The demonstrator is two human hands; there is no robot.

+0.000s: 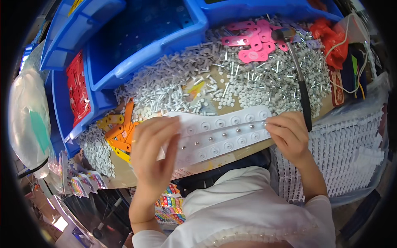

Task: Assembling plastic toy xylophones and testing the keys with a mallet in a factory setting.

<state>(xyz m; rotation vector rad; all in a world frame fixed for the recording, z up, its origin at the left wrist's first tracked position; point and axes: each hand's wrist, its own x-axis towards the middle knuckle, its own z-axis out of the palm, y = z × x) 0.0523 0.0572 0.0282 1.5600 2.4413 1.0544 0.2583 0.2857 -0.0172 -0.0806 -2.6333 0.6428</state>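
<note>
In the head view, we had a long white plastic strip (242, 131) lying slantwise before us, its right end higher than its left. It ran between our two hands, with rows of round sockets along both sides and a line of shiny metal heads (224, 134) down the middle.

Our right hand (289, 134) came in at the strip's right end, thumb and fingertips drawn close together over the last spot in the middle line. The fingers hid what lay under them, so we could not tell whether they pinched anything.

Our left hand (151, 153) was over the strip's left end and covered part of it. It was blurred, with the fingers bent and the thumb standing apart from them; we could not tell whether it gripped the strip.

Beyond the strip we had a broad heap of white pegs (165, 89), with pink pieces (258, 41) on the far side. A hammer (304, 89) lay across the heap, its black handle pointing down toward our right hand. Orange pieces (120, 143) lay just beside our left hand, and a blue bin (165, 53) stood behind the heap. White lattice-like parts (331, 161) were stacked to the right of our right forearm.
</note>
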